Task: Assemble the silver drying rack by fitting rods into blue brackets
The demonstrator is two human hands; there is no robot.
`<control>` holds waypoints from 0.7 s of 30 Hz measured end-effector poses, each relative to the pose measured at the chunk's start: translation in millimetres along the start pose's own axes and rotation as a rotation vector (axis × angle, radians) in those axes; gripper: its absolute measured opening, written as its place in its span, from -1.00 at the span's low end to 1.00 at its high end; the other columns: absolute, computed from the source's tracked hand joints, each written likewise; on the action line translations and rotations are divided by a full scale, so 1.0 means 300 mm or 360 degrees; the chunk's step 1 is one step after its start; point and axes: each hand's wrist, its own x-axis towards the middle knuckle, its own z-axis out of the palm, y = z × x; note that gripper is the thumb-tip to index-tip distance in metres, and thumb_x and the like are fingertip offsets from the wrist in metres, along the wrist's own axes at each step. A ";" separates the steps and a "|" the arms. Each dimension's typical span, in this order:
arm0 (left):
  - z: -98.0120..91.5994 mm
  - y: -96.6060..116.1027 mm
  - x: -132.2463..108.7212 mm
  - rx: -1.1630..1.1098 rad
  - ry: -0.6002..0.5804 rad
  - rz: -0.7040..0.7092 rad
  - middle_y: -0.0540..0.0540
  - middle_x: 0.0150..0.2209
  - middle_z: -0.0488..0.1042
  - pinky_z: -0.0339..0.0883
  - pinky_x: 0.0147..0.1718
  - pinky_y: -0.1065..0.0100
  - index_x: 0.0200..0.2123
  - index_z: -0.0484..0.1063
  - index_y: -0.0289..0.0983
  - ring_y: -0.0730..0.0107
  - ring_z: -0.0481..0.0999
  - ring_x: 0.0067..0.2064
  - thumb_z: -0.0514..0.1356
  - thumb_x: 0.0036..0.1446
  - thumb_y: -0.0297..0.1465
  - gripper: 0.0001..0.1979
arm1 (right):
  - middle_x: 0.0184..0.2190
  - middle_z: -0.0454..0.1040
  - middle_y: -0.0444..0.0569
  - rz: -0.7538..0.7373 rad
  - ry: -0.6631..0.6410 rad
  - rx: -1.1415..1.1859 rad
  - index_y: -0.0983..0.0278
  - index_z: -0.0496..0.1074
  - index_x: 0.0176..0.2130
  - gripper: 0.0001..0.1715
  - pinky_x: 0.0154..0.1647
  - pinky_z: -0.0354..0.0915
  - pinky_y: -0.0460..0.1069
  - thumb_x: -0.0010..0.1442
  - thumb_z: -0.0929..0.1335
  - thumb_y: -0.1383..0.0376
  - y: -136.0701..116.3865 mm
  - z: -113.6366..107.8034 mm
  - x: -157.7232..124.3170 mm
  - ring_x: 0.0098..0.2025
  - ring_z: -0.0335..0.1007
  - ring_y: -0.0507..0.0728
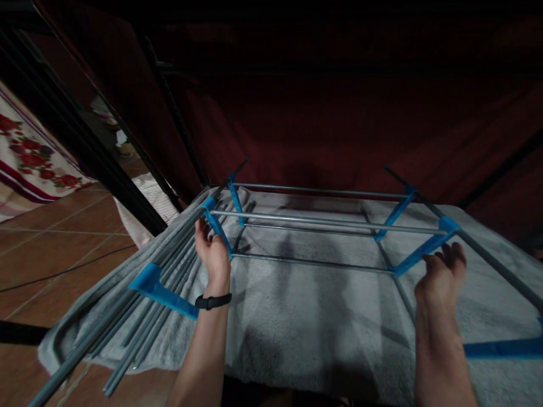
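Note:
A frame of grey metal tubes joined by blue plastic brackets stands on a grey towel-like cloth. My left hand (212, 251), with a black band (213, 301) on the wrist, is beside the left blue bracket (219, 230). Its fingers are loosely bent and apart, below the upper front tube (322, 220). On the other side, my right hand (442, 271) is against or just in front of the right blue bracket (422, 254), thumb and fingers apart. Whether either hand touches its bracket is unclear. Another blue bracket (163, 291) sits on the left side tube, nearer to me.
Several loose grey tubes (146, 333) lie along the left of the cloth (305, 316), some past its edge. A dark red curtain (297, 130) hangs behind. Black posts (80, 124) rise at left, over a tiled floor (51, 249) with a thin cable. A flowered cloth (34, 147) hangs far left.

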 end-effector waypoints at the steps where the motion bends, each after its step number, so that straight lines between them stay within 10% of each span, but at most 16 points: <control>1: -0.010 -0.014 0.007 -0.0041 0.0089 -0.0081 -0.17 0.20 0.37 0.23 0.21 0.20 0.18 0.32 -0.22 0.26 0.39 0.20 0.10 -0.13 -0.63 -0.29 | 0.12 0.35 -0.06 0.0058 0.0086 -0.0003 0.16 0.29 0.13 -0.10 0.25 0.15 0.13 -0.28 0.36 0.35 0.011 -0.009 -0.002 0.15 0.28 0.14; 10: -0.062 -0.100 0.047 -0.0262 0.0419 -0.0612 -0.01 -0.22 0.40 0.32 -0.23 0.46 -0.13 0.40 -0.25 0.51 0.42 -0.23 0.13 -0.20 -0.57 -0.54 | -0.19 0.36 -0.17 0.0471 0.0150 0.0207 0.20 0.33 -0.20 -0.48 -0.28 0.27 -0.08 -0.28 0.33 0.41 0.044 -0.010 -0.101 -0.24 0.30 0.00; 21: 0.003 -0.040 -0.024 -0.0024 -0.0021 -0.0572 0.04 -0.41 0.39 0.31 -0.24 0.36 -0.30 0.44 -0.32 0.46 0.36 -0.37 0.06 -0.26 -0.63 -0.63 | -0.31 0.27 -0.26 0.0617 0.0110 0.0054 0.13 0.25 -0.18 -0.48 -0.32 0.21 -0.08 -0.22 0.35 0.34 0.095 -0.035 -0.094 -0.26 0.25 0.00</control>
